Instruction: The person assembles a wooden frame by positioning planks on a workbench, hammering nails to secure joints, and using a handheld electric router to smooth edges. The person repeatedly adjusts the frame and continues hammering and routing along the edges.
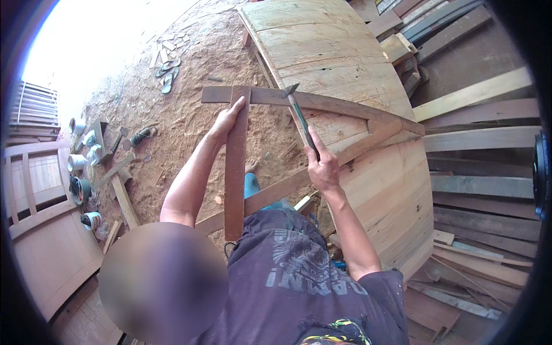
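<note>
This is looking like an open-air carpentry workshop. Pale sawdust and wood chips [190, 115] are covering the ground beyond the left hand [227, 122]. A big curved surface of pale planks [345, 69] is lying under and beyond the right hand [323, 167]. Long rough boards and offcuts [483, 184] are piling up well to the right of that hand. Far off to the left hand's side, small paint cans [80, 190] and a panelled wooden door [40, 230] are resting on the ground.
</note>
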A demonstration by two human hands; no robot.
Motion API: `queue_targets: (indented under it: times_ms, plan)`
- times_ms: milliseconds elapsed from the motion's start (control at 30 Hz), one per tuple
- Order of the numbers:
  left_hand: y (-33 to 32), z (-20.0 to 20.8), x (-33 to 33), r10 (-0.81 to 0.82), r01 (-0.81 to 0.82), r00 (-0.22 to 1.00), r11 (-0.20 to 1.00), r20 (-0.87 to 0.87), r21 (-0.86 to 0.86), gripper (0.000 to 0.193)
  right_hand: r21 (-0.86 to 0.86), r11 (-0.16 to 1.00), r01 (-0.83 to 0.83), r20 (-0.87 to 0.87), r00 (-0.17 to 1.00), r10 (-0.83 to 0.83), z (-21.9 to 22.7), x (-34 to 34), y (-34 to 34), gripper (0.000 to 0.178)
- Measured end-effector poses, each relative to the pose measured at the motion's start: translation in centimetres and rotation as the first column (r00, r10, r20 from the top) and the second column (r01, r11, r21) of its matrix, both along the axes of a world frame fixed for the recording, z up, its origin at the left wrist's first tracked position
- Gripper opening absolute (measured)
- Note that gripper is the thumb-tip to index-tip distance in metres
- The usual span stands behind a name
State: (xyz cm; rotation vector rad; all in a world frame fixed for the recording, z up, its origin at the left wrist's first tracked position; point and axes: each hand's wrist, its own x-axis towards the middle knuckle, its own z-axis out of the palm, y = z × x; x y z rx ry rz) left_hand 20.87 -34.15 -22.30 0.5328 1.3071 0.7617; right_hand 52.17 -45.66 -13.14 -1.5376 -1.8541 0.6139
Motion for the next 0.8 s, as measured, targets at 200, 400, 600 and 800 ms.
queue_targets:
  times_ms: [200,400,600,800]
  plan:
    - [0.3,-1.0,0.1,0.044,-0.042,0.998,0.998,-0.039,0.045,0.066,-0.05,0.998,-0.029,0.141,0.989,0.036,-0.6,-1.9,3.6,0.06]
    - [0.1,-0.7,0.0,0.052,-0.049,0.997,0.998,-0.052,0.047,0.066,-0.07,0.997,-0.035,0.208,0.977,0.049,-0.1,-2.3,4.0,0.063]
    - [0.3,-0.2,0.1,0.046,-0.044,0.998,0.997,-0.035,0.057,0.068,-0.09,0.996,-0.029,0.324,0.944,0.057,-1.2,-1.7,4.0,0.063]
    - [0.2,-0.1,0.6,0.071,-0.071,0.997,0.997,-0.043,0.001,0.069,-0.033,0.998,-0.05,0.326,0.944,0.058,-1.8,-1.7,2.9,0.066]
